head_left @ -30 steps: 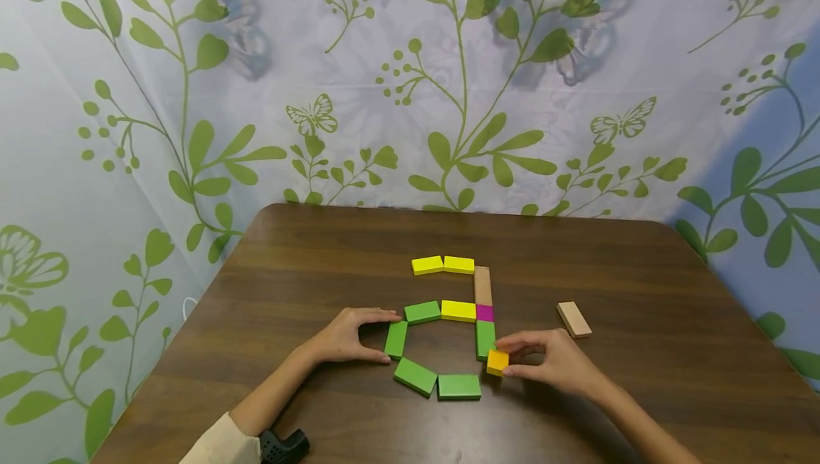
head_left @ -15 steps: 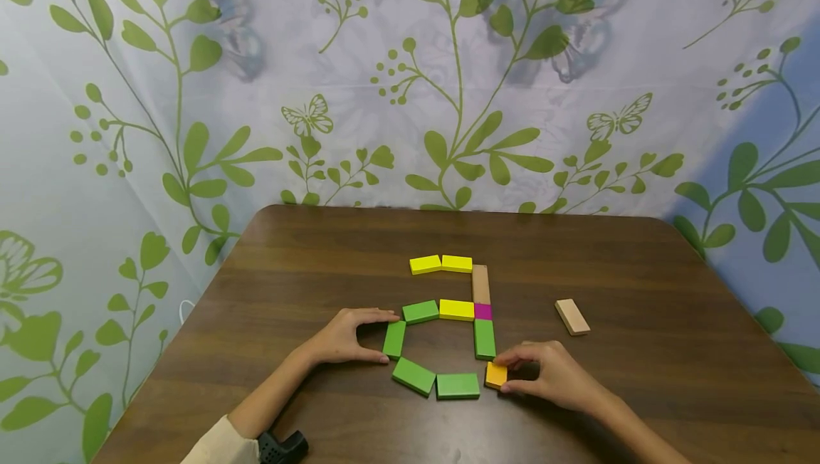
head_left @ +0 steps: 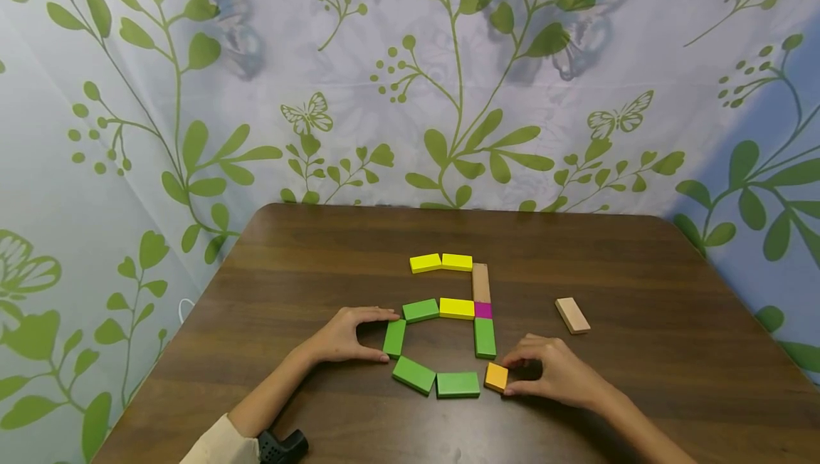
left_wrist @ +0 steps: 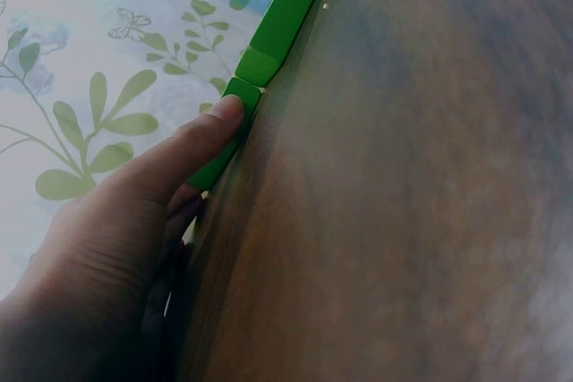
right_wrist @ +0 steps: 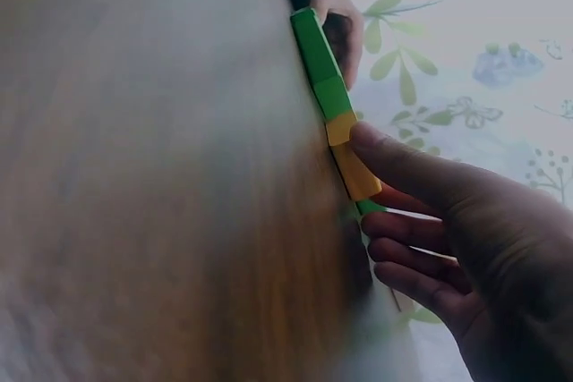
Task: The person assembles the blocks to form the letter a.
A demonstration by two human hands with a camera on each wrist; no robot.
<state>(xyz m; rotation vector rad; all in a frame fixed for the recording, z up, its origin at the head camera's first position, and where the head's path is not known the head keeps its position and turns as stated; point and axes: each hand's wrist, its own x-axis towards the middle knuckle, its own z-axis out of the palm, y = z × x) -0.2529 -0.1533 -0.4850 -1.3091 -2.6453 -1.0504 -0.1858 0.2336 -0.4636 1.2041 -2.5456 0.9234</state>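
Observation:
An orange block (head_left: 496,376) lies at the lower right of a figure of coloured blocks. My right hand (head_left: 554,371) pinches it, thumb at its near corner and index finger at its far one; in the right wrist view the thumb (right_wrist: 369,136) presses its end. Across the figure, my left hand (head_left: 342,336) holds the leftmost green block (head_left: 394,339) by its ends between thumb and index finger. That block (left_wrist: 235,123) shows beneath the thumb in the left wrist view. Just left of the orange block is another green block (head_left: 458,385), and above it an upright green one (head_left: 485,338).
Two yellow blocks (head_left: 426,263) top the figure, joined to a tan block (head_left: 480,282) and a small magenta one (head_left: 483,310). A third yellow block (head_left: 457,308) crosses the middle. A loose pale wood block (head_left: 572,315) lies right. A patterned cloth (head_left: 359,94) hangs behind the table.
The orange block has come down and slightly toward the front, from beside the upright green block to just below it, and turned a little. My left hand stays in place.

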